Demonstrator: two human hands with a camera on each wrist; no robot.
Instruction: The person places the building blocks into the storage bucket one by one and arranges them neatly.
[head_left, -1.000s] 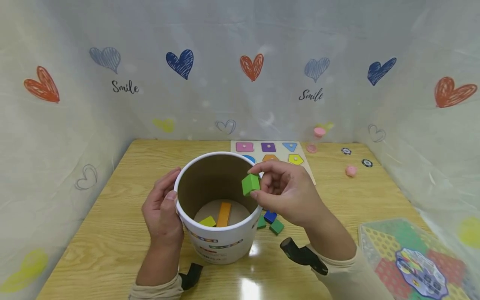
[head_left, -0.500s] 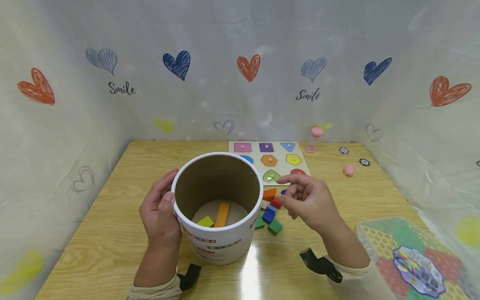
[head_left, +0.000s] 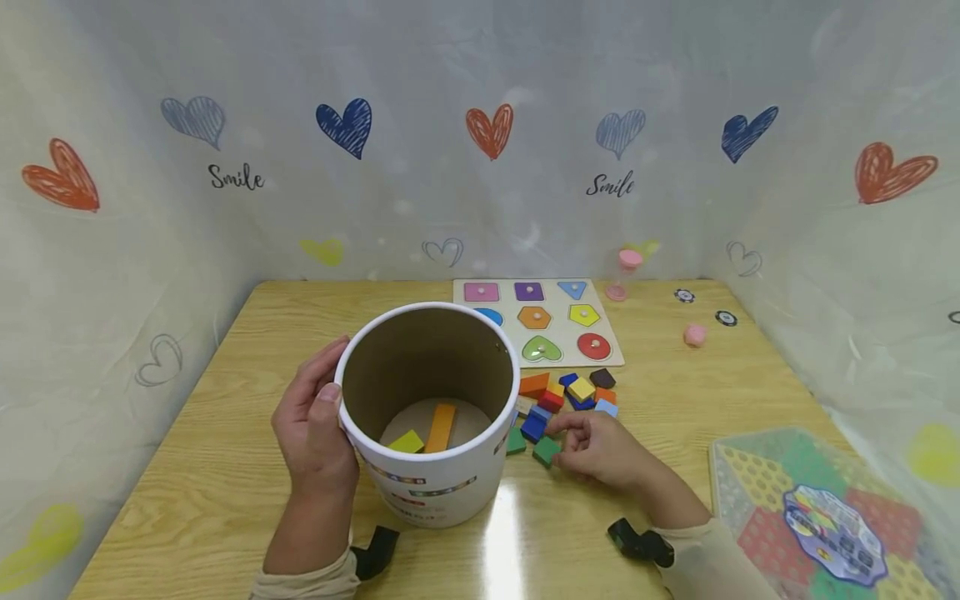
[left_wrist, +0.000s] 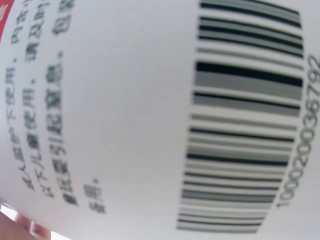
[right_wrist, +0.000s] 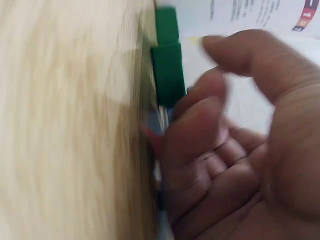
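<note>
A white bucket (head_left: 442,492) with printed labels stands upright at the middle of the table, its mouth tilted toward me in the head view. My left hand (head_left: 318,429) holds its left side, thumb at the rim; the left wrist view shows its barcode (left_wrist: 240,120) close up. Inside lie an orange plank (head_left: 441,427) and a yellow block (head_left: 407,442); the near wall hides part of the floor. My right hand (head_left: 603,450) is low over the table, thumb and index apart, fingertips right at a dark green block (head_left: 546,452). A second green block (head_left: 516,442) lies beside the bucket.
Several small blocks, among them a blue block (head_left: 534,428), lie right of the bucket. Behind them is a shape puzzle board (head_left: 558,333). A pink hourglass (head_left: 622,275), a pink figure (head_left: 694,335) and two chips lie farther right. A clear box (head_left: 825,517) occupies the front right.
A light green block, pinched over the bucket a second ago, has left my right hand and is out of sight. That hand has moved right and down to the blocks; the left keeps its hold.
</note>
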